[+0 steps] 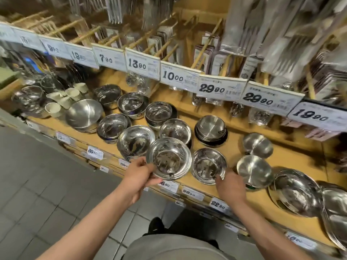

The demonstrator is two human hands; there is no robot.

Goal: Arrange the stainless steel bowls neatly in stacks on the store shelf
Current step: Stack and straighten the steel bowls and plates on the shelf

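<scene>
Head view looks down on a wooden store shelf [232, 145] crowded with stainless steel bowls. The left hand [139, 174] holds a shiny bowl [169, 158] at its near-left rim, fingers curled under the edge and thumb on top; this grip is closed on the bowl, which sits at the front edge of the shelf, tilted slightly toward the camera, with more rims showing beneath it. Just right of it stands a second stack of bowls [208, 166], and the right hand [230, 186] pinches its near-right rim with the fingertips, so that grip is closed on the stack too. The two sets of bowls are just beside each other, rims nearly touching.

Farther back and left, more mirror-finish bowls [136, 141] stand in low stacks in uneven rows. A large brushed bowl [83, 114] rests tilted at the left, near a cluster of pale cups [72, 96]. To the right sit a dark-rimmed stack of small pans [211, 128], two matte bowls [257, 145] and wide steel basins [298, 192] at the far right. Price tags [212, 89] hang along the upper shelf edge, with packaged utensils [206, 51] behind. Grey floor tiles [37, 175] lie at the near left.
</scene>
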